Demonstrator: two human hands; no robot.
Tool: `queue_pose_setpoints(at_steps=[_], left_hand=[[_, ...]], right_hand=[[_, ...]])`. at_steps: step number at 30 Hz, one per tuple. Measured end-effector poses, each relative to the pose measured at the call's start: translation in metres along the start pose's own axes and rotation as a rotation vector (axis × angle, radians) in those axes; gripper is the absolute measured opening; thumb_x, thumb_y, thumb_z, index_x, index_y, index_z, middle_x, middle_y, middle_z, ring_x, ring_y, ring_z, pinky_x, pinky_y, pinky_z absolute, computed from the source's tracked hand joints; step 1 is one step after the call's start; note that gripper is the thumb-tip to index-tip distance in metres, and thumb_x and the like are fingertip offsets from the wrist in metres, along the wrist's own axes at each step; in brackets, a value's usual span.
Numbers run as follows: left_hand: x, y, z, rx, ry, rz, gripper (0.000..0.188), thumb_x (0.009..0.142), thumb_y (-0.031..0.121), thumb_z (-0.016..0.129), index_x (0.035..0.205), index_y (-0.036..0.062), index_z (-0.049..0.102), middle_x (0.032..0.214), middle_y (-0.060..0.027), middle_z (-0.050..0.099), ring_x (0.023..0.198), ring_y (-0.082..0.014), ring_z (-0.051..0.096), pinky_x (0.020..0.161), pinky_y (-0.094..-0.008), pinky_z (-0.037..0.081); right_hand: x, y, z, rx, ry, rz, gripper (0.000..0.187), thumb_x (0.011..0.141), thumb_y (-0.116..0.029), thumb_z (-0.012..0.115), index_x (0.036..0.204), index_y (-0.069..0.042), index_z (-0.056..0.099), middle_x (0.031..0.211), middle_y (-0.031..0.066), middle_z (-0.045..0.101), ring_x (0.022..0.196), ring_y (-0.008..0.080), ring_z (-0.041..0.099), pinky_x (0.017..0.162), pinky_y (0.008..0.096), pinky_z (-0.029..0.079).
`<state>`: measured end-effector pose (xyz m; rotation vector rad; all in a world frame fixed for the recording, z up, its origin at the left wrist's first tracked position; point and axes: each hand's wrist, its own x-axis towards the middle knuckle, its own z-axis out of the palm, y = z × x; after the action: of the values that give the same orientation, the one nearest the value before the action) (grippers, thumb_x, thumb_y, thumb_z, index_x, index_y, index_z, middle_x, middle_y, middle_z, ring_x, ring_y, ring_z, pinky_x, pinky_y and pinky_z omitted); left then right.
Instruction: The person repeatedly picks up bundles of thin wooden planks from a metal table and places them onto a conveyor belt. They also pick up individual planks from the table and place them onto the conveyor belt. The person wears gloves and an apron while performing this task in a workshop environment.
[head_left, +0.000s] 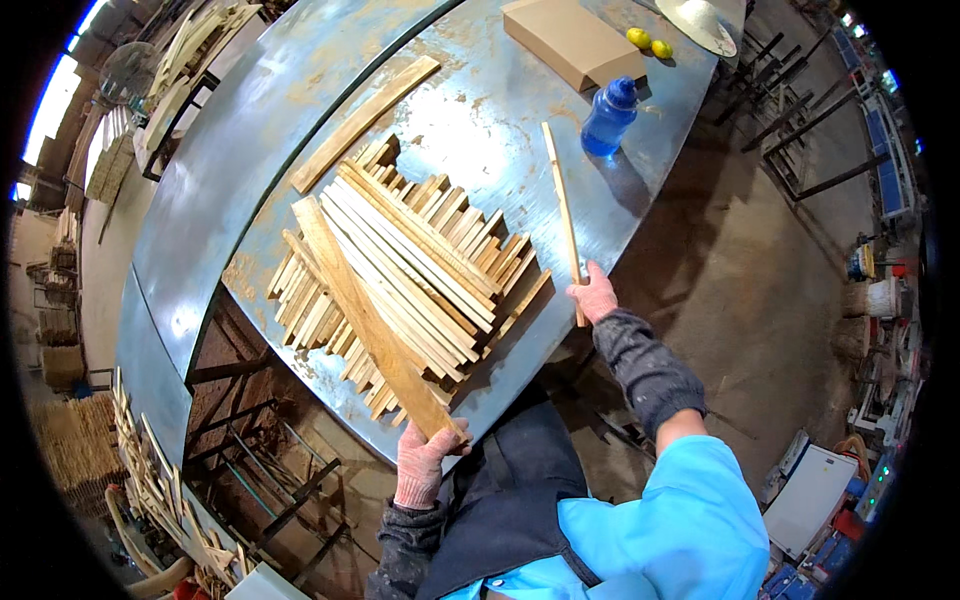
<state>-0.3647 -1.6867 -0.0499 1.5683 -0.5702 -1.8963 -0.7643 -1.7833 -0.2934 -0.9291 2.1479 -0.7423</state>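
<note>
Gloved, my left hand (pixel 421 462) is closed round the near end of a wide wooden board (pixel 365 305), which slants across a pile of wooden strips (pixel 405 270). My right hand (pixel 595 293), gloved too, grips a thin wooden strip (pixel 560 195) close to its near end; the strip points away from me along the table's right side. The pile has pale strips lying lengthwise on top of layers set crosswise. Beyond it, another flat board (pixel 365 122) lies alone on the metal table (pixel 470 130).
A blue bottle (pixel 609 118) stands right of the pile, near a brown cardboard box (pixel 580 42). Two yellow fruits (pixel 650 43) and a pale hat (pixel 700 22) sit at the far right corner. Scrap wood (pixel 165 480) is heaped at left. Metal racks (pixel 800 150) stand to the right.
</note>
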Motion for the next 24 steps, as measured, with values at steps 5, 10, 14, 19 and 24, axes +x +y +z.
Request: queue_pose_setpoints(at_steps=[5,10,14,19,24], left_hand=[[0.025,0.017,0.025,-0.067,-0.053,0.084,0.039,0.096,0.015,0.077,0.128,-0.0026,0.062,0.110,-0.0160,0.077,0.096,-0.0267,0.076,0.084,-0.0397,0.065],[0.041,0.034,0.020,-0.168,-0.175,0.142,0.031,0.099,0.010,0.074,0.127,-0.0013,0.066,0.116,-0.0099,0.076,0.098,-0.0183,0.073,0.092,-0.0333,0.059],[0.027,0.047,-0.002,-0.184,-0.161,0.163,0.032,0.099,0.009,0.074,0.129,-0.0005,0.068,0.111,-0.0053,0.076,0.098,-0.0152,0.071,0.093,-0.0323,0.058],[-0.012,0.042,-0.036,-0.281,-0.086,0.301,0.030,0.096,0.009,0.075,0.123,-0.0006,0.068,0.112,-0.0067,0.077,0.092,-0.0152,0.072,0.085,-0.0318,0.060],[-0.025,0.014,-0.079,-0.346,0.060,0.382,0.049,0.087,-0.004,0.081,0.133,-0.0024,0.064,0.121,-0.0103,0.077,0.106,-0.0227,0.075,0.098,-0.0383,0.060]], right_hand=[[-0.100,-0.078,-0.052,0.651,-0.238,-0.003,0.054,0.091,-0.005,0.068,0.142,0.008,0.057,0.115,0.0093,0.070,0.104,0.0186,0.067,0.092,0.0310,0.057],[-0.199,-0.141,-0.054,0.825,-0.619,0.035,0.048,0.101,-0.016,0.073,0.142,0.003,0.060,0.116,0.0094,0.073,0.096,0.0164,0.071,0.090,0.0334,0.059],[-0.249,-0.180,-0.024,0.862,-0.917,-0.035,0.059,0.099,-0.025,0.078,0.147,0.003,0.057,0.117,0.0094,0.073,0.100,0.0176,0.071,0.092,0.0341,0.059],[-0.285,-0.201,0.012,0.772,-1.093,-0.070,0.058,0.099,-0.025,0.077,0.146,0.002,0.056,0.116,0.0086,0.072,0.100,0.0179,0.070,0.094,0.0343,0.058],[-0.313,-0.221,0.033,0.560,-1.213,-0.058,0.051,0.100,-0.015,0.075,0.145,0.002,0.057,0.122,0.0076,0.070,0.109,0.0180,0.069,0.099,0.0384,0.058]])
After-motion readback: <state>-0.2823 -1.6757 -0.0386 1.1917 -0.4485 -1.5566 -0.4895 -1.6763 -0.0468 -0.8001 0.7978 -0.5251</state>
